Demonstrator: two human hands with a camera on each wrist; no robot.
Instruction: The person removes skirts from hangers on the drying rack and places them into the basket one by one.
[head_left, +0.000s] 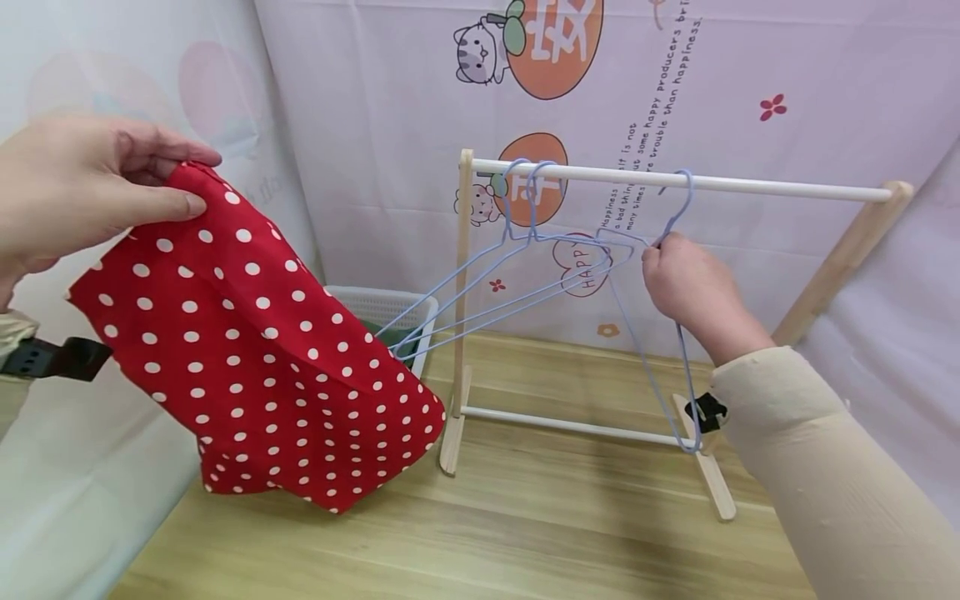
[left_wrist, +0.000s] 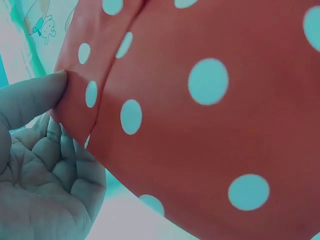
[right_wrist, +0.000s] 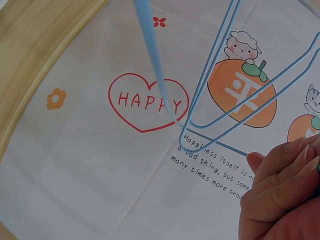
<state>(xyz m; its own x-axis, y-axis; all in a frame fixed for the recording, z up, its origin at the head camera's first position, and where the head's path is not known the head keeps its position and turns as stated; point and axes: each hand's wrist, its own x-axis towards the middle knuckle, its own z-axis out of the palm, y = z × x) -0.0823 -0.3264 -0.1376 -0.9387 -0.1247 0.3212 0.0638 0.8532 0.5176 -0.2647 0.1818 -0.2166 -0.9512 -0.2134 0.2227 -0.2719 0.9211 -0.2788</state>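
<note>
A red cloth with white dots (head_left: pixel 247 333) hangs from my left hand (head_left: pixel 82 183), which pinches its top edge between thumb and fingers. In the left wrist view the thumb (left_wrist: pixel 35 97) presses on the front of the cloth (left_wrist: pixel 165 140). My right hand (head_left: pixel 690 279) grips a blue clothes hanger (head_left: pixel 682 367) just below its hook, and that hook is over the white rail (head_left: pixel 780 187). In the right wrist view the curled fingers of the right hand (right_wrist: pixel 280 190) show at the lower right, beside the hanger's wire (right_wrist: pixel 220 142).
Two more blue hangers (head_left: pixel 480 271) hang near the left end of the wooden-legged rack (head_left: pixel 462 292). Behind the cloth, a white basket (head_left: pixel 382 296) with something dark green in it stands on the wooden table (head_left: pixel 510 533). Printed cloth walls (head_left: pixel 375 125) enclose the back and sides.
</note>
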